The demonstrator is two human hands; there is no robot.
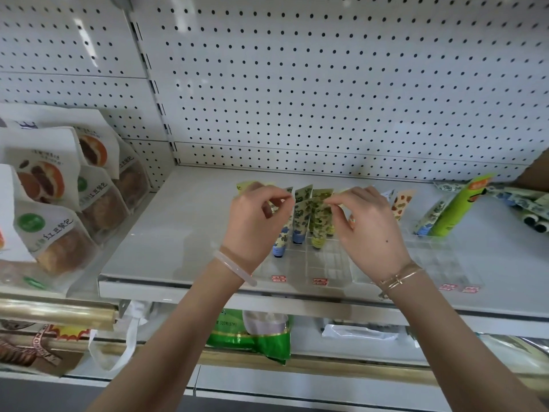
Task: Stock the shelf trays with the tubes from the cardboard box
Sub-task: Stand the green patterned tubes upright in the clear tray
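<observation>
Mid-stocking: our L hand (255,224) & R hand (370,230) each pinch tops of tubes (312,215) in the tray (326,267); next we likely seat them upright.

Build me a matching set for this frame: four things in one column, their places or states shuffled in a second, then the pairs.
Things
1. right hand
2. tall green tube
3. green bag
4. bread packets

Places or states
A. on the shelf below
B. on the neighbouring shelf at far left
C. pinching the top of a leaf-patterned tube in the clear tray
D. leaning at the right of the shelf being stocked

Pairs: 1-C, 2-D, 3-A, 4-B
</observation>
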